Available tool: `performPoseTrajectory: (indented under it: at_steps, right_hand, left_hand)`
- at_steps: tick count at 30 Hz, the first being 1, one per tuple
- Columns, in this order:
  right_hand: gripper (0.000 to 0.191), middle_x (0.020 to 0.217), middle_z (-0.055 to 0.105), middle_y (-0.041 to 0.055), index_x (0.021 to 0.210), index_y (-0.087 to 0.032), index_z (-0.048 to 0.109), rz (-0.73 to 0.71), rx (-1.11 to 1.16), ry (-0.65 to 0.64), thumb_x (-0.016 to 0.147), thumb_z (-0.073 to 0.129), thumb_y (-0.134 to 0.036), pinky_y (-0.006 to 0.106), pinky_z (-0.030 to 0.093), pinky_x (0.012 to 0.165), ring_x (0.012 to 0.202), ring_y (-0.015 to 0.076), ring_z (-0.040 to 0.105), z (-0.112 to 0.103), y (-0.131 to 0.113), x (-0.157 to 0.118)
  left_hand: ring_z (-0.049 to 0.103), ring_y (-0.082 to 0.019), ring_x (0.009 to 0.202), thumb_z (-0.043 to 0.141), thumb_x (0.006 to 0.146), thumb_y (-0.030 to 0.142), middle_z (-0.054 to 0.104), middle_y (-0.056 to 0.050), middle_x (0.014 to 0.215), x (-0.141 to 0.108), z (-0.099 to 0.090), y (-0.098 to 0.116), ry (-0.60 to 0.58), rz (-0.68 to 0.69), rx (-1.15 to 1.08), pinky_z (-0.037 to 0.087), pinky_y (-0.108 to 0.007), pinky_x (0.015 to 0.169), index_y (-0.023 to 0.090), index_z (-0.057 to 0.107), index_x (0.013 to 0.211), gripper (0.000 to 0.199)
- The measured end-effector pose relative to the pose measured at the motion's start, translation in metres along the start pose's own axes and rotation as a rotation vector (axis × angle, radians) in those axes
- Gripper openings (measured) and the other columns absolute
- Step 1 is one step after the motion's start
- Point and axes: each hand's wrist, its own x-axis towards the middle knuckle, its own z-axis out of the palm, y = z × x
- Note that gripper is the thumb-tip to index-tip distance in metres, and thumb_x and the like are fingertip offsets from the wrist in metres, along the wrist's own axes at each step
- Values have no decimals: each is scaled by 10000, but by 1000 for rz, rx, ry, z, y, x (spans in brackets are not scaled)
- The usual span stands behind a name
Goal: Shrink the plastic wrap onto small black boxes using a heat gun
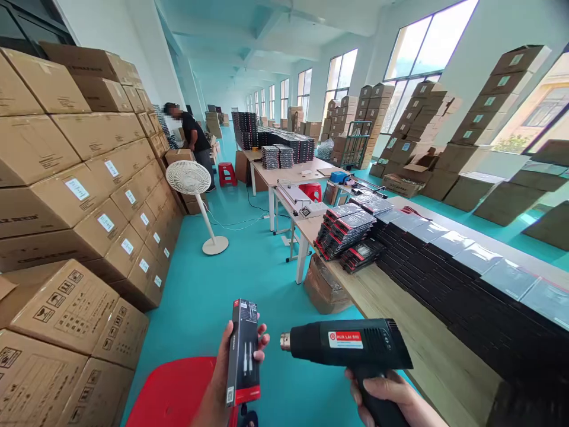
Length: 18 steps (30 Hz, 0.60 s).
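Note:
My left hand (223, 351) is closed around a slim black and red product box (244, 356), held upright with its printed front towards me. In my right hand (386, 391) is a black heat gun (351, 344), gripped by its handle. The metal nozzle points left at the box, with a small gap between them. Whether the trigger is pressed I cannot tell. A red stool (178, 388) stands below my left forearm.
Stacked cartons (102, 196) line the left side, with a white fan (189, 178) beyond. To my right, a long table (400, 296) bears piles of black packs (444, 279) and red-edged packs (347, 225). A person (195, 139) stands further back.

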Motion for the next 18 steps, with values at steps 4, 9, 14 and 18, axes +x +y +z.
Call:
performPoseTrajectory:
  at_steps: [4,9,14,18]
  right_hand:
    - [344,750,664,25,935,-132,736,-43,166,46,700,811,-371,201,416,466,567,110,579,-10,5,8]
    - [340,745,674,18,949,-109,742,-33,320,52,700,829,-323,181,458,475,571,95,580,-15,9,18]
    - [351,757,678,21,974,-102,725,-33,334,39,709,821,-310,179,465,475,574,94,580,-12,5,21]
    - [360,759,675,30,986,-105,708,-27,325,33,711,811,-314,182,461,475,577,101,585,-9,-1,28]
  left_hand:
    - [699,-276,1029,584,880,456,728,-185,1124,8,10,-7,-121,-111,-45,564,-373,873,69,632,1224,520]
    - [741,-294,909,535,909,388,774,-173,1036,11,25,-17,-6,-94,148,562,-411,846,83,698,1164,430]
    - [740,-291,739,560,879,423,787,-171,925,10,35,-22,131,-157,245,568,-383,687,52,731,1079,455]
    - [731,-271,681,549,883,411,786,-181,876,10,38,-25,190,-123,295,560,-365,652,23,741,1026,456]
